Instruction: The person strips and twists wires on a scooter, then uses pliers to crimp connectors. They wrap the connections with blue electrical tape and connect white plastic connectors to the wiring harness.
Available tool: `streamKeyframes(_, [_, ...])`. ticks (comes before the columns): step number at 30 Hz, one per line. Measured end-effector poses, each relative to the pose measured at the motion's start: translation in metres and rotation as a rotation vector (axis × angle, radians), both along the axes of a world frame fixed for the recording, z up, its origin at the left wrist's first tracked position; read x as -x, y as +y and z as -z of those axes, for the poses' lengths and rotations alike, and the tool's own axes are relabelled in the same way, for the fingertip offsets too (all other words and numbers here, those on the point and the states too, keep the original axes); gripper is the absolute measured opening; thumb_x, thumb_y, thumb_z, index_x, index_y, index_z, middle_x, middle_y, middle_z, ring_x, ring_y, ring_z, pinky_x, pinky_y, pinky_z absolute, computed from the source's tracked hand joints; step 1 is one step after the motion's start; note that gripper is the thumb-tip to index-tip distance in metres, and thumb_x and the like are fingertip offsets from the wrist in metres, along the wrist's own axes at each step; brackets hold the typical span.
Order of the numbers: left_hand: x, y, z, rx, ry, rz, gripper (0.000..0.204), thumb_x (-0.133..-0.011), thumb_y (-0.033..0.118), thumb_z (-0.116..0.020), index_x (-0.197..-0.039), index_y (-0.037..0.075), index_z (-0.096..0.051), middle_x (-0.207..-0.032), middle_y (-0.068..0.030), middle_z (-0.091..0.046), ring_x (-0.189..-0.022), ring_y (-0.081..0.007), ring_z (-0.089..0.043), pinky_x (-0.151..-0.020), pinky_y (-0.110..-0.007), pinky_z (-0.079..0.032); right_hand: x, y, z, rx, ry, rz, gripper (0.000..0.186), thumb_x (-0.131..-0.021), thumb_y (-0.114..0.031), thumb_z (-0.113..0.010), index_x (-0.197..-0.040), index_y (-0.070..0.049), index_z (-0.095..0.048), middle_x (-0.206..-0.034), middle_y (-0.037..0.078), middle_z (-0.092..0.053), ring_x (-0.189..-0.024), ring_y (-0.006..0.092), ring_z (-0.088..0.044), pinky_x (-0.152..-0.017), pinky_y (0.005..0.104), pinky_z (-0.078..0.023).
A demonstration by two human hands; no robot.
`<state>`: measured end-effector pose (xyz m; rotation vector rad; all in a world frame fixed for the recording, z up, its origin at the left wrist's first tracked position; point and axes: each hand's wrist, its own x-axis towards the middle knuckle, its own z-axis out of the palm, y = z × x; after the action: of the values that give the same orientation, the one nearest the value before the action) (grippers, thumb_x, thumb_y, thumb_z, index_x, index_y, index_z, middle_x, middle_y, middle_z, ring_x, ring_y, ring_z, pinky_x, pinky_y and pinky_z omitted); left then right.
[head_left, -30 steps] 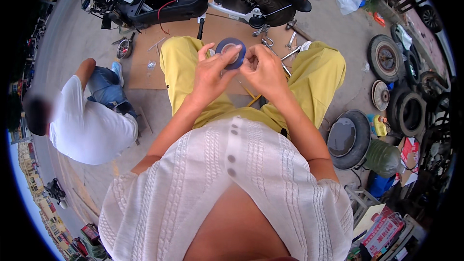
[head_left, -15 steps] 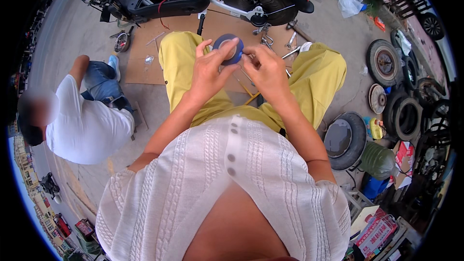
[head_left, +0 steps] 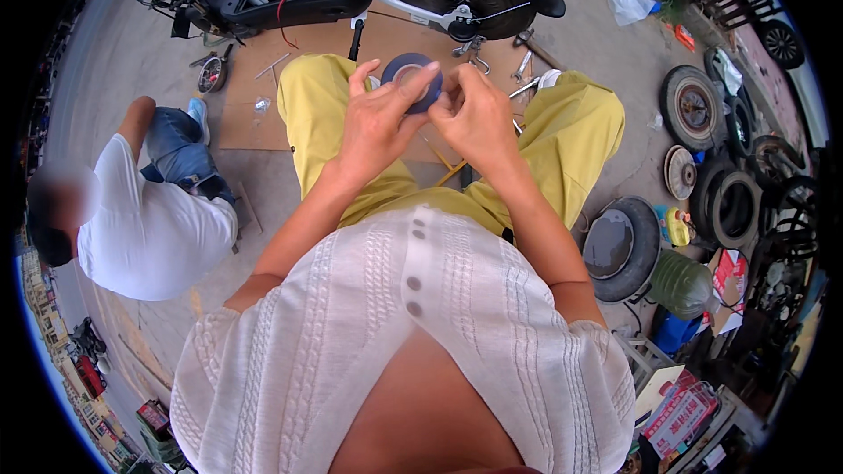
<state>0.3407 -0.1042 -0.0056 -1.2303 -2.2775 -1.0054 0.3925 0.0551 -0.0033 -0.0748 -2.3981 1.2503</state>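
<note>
Cardboard down on the concrete, electric scooter on the far side; left hand grips a blue tape roll, right hand pinches its right edge.

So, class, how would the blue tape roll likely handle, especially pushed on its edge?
The blue tape roll would probably roll, being ring-shaped. It seems light, smaller than the left hand holding it, and likely stiff, since its outline looks round.
</note>
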Motion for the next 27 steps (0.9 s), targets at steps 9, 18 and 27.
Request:
streamKeyframes(9, [0.004,-0.002,0.002,-0.031,-0.029,-0.028,0.067,-0.072,0.011,-0.08,-0.135,0.015,-0.057,-0.076,-0.005,-0.065,-0.075,-0.0213,-0.064,-0.104,-0.047,-0.034,-0.003,0.003,-0.008,0.281,-0.124,-0.045,0.021,-0.078,-0.009,-0.069,-0.096,0.0,-0.062,-0.081,0.013,-0.066,-0.069,0.0245,-0.065,-0.065,0.0351,-0.051])
streamKeyframes(18, [0.005,-0.004,0.0,0.031,-0.03,-0.006,0.07,-0.069,0.006,-0.081,-0.134,0.013,-0.058,-0.086,-0.007,-0.071,-0.084,-0.0212,-0.068,-0.107,-0.049,-0.033,0.0,0.001,-0.005,0.147,-0.095,-0.013,0.02,-0.077,-0.01,-0.069,-0.091,0.001,-0.062,-0.083,0.017,-0.067,-0.07,0.0307,-0.066,-0.064,0.039,-0.052])
streamKeyframes(27, [0.005,-0.002,-0.002,0.031,-0.045,0.004,0.069,-0.072,0.009,-0.079,-0.136,0.015,-0.055,-0.08,-0.006,-0.068,-0.076,-0.0218,-0.066,-0.105,-0.047,-0.034,0.0,0.0,-0.002,0.082,-0.078,-0.018,0.018,-0.074,-0.008,-0.067,-0.086,0.001,-0.058,-0.083,0.019,-0.067,-0.073,0.0363,-0.066,-0.066,0.0401,-0.053])
